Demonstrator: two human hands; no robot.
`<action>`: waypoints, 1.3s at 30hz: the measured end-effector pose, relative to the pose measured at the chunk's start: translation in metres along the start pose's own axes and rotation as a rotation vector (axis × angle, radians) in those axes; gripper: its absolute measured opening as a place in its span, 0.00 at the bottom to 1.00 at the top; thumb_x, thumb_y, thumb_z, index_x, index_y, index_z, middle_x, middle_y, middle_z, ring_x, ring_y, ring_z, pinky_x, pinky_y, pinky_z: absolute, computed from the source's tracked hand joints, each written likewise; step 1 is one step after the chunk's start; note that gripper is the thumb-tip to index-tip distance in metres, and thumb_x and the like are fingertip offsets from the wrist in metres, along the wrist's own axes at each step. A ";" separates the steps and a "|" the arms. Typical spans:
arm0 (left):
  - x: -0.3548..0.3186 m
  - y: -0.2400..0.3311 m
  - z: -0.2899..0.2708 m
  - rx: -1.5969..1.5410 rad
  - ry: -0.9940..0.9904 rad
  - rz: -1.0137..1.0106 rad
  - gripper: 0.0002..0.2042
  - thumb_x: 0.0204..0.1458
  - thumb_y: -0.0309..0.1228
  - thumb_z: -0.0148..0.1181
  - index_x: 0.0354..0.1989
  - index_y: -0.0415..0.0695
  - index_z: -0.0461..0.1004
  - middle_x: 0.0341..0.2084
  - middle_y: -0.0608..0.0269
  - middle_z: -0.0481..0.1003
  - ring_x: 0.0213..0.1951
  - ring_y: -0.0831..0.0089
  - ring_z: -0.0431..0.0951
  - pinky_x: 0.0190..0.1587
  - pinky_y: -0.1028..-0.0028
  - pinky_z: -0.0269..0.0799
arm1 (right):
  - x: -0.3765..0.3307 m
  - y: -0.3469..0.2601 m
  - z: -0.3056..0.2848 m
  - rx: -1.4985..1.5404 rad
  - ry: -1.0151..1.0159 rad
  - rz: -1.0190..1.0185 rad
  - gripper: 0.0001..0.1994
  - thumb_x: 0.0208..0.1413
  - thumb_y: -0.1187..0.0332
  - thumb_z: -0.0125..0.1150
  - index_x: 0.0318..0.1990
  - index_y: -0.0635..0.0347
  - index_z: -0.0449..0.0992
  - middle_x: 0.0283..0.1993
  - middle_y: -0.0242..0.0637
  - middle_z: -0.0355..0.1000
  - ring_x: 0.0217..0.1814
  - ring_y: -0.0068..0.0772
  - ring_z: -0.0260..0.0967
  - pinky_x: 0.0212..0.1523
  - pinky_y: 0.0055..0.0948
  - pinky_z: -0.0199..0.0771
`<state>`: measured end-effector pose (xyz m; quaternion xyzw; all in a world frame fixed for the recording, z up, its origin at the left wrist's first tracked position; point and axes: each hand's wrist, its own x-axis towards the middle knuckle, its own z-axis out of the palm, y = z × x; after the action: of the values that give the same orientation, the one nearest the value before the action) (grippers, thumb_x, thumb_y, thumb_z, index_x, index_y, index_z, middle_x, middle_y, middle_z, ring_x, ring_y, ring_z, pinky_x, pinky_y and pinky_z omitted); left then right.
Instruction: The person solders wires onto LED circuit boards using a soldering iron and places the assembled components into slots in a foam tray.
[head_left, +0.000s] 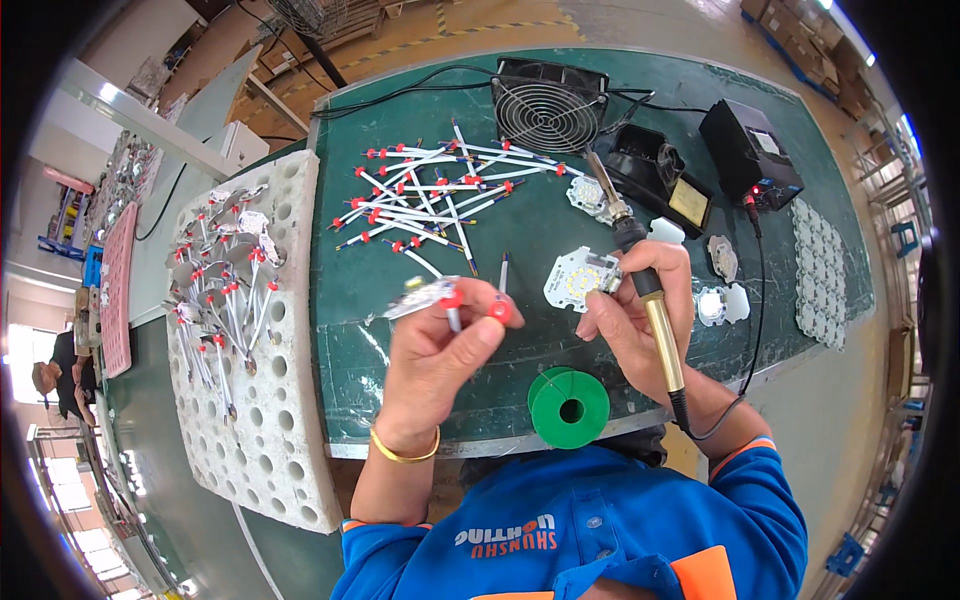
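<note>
My left hand [435, 350] is closed on short white cables with red rings [500, 307], one of them with a small LED board [425, 297], blurred, at its end. How the cable and board are joined cannot be made out. In my right hand [655, 300] a soldering iron [652, 300] rests across the fingers, its metal tip pointing up and away. Those same fingers pinch a white LED board [580, 278] with yellow dots, held apart from the left hand. Nearer me stands a green solder spool [569, 408]. Beyond my hands lies a pile of white red-ringed cables [430, 195].
A fan [550, 105], an iron stand with sponge [660, 175] and a black power unit [752, 155] line the far side. Loose boards [722, 305] and a board sheet [820, 275] lie right. Left, a holed white foam block [270, 440] carries wired boards [225, 270].
</note>
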<state>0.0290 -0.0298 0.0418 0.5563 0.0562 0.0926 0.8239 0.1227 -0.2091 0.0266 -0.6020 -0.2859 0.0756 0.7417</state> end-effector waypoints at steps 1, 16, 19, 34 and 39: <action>0.000 -0.003 0.001 -0.043 -0.053 -0.069 0.10 0.52 0.29 0.59 0.40 0.39 0.70 0.31 0.65 0.74 0.30 0.84 0.69 0.32 0.85 0.63 | 0.001 -0.001 0.002 -0.001 -0.001 -0.003 0.17 0.52 0.82 0.54 0.46 0.62 0.56 0.29 0.38 0.65 0.24 0.22 0.71 0.24 0.19 0.74; 0.014 -0.040 0.015 -0.127 -0.171 -0.276 0.09 0.54 0.30 0.56 0.42 0.42 0.72 0.30 0.65 0.76 0.23 0.84 0.70 0.25 0.85 0.64 | -0.002 0.020 -0.003 -0.106 0.148 -0.118 0.15 0.50 0.77 0.61 0.43 0.61 0.62 0.40 0.35 0.61 0.34 0.20 0.63 0.31 0.20 0.70; 0.015 -0.043 0.015 -0.167 -0.190 -0.261 0.09 0.55 0.31 0.56 0.42 0.42 0.72 0.28 0.66 0.76 0.21 0.85 0.69 0.23 0.86 0.61 | -0.003 0.021 -0.004 -0.189 0.159 -0.089 0.16 0.48 0.75 0.63 0.42 0.60 0.63 0.40 0.35 0.61 0.33 0.20 0.61 0.32 0.20 0.66; 0.014 -0.042 0.010 -0.231 -0.198 -0.307 0.09 0.55 0.31 0.55 0.40 0.41 0.73 0.23 0.67 0.74 0.20 0.86 0.65 0.21 0.86 0.56 | -0.004 0.022 -0.006 -0.158 0.103 -0.102 0.15 0.47 0.75 0.64 0.41 0.60 0.65 0.39 0.35 0.63 0.33 0.23 0.64 0.32 0.22 0.67; 0.012 -0.046 0.005 -0.340 -0.151 -0.322 0.09 0.55 0.30 0.55 0.42 0.40 0.72 0.23 0.67 0.74 0.21 0.86 0.65 0.22 0.86 0.55 | 0.003 0.009 -0.008 -0.503 -0.206 -0.507 0.13 0.43 0.81 0.62 0.36 0.61 0.66 0.27 0.38 0.71 0.26 0.39 0.70 0.31 0.30 0.71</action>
<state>0.0463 -0.0484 0.0007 0.3987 0.0659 -0.0735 0.9117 0.1314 -0.2119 0.0182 -0.6647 -0.5086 -0.1231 0.5332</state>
